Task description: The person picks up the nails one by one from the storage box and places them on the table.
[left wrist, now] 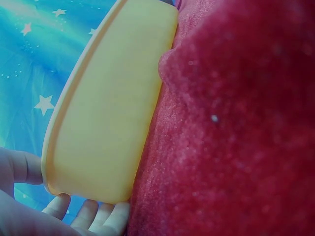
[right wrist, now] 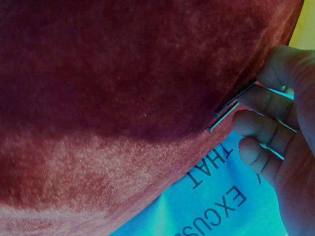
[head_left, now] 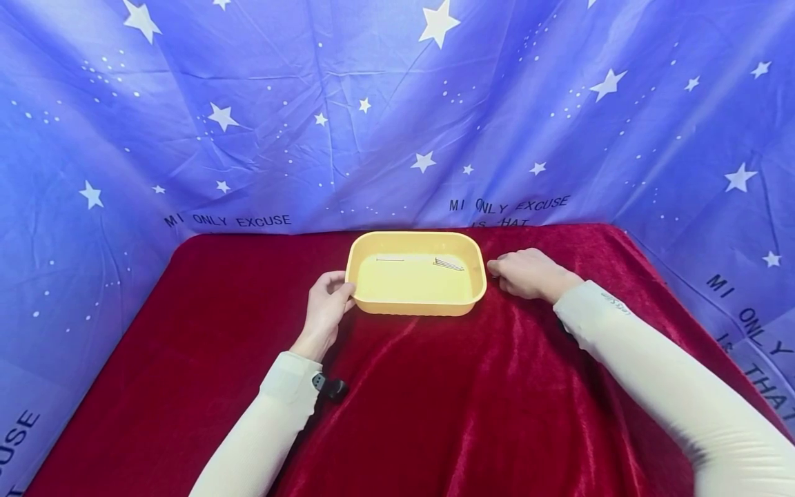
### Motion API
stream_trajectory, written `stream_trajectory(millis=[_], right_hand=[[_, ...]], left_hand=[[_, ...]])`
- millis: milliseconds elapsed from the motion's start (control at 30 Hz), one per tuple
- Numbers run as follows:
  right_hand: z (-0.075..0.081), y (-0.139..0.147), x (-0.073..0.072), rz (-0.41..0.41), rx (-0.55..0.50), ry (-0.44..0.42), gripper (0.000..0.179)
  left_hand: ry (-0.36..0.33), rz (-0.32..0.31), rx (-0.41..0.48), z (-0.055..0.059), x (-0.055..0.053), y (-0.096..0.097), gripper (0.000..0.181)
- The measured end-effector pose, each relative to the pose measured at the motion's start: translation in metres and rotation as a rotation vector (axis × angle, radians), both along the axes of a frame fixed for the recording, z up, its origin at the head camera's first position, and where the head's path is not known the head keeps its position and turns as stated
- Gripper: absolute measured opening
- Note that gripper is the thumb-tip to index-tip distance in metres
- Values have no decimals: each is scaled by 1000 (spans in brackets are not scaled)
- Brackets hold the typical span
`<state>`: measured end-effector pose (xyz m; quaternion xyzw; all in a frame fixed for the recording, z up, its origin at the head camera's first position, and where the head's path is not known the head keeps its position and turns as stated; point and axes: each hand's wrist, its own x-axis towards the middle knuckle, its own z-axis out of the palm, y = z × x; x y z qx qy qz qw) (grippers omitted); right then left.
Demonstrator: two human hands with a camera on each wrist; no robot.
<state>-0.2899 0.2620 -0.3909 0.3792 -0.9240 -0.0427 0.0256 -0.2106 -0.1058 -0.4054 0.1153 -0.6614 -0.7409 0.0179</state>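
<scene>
A yellow plastic tray (head_left: 413, 307) sits on the red cloth, its open top facing up. My left hand (head_left: 327, 304) grips its left end, thumb at the near corner and fingers along the end wall; in the left wrist view the fingertips (left wrist: 86, 212) press against the tray wall. Just beyond the tray's right side, low over the cloth, is my right hand (head_left: 528, 273). Its thumb and index finger pinch a thin dark nail (right wrist: 231, 102), while a second nail (right wrist: 224, 117) shows alongside, close to the middle fingertip. Inside the tray lie a single nail (head_left: 390, 260) and a small bunch of nails (head_left: 448, 264).
Red velvet cloth (head_left: 397, 400) covers the table, with folds running toward the front. A blue star-printed curtain (head_left: 373, 145) hangs behind and along both sides. A small black device (head_left: 329, 386) is strapped to the left wrist.
</scene>
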Motion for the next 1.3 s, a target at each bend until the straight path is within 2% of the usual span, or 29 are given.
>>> stream_trajectory(millis=[167, 1033, 1300], right_hand=[[-4, 1, 0, -5, 8, 4, 18], [-1, -1, 4, -11, 28, -5, 12], [5, -1, 2, -24, 24, -3, 12]], left_hand=[[7, -6, 5, 0, 0, 0, 33], [-2, 3, -4, 3, 2, 2, 33], [5, 1, 3, 2, 1, 1, 33]])
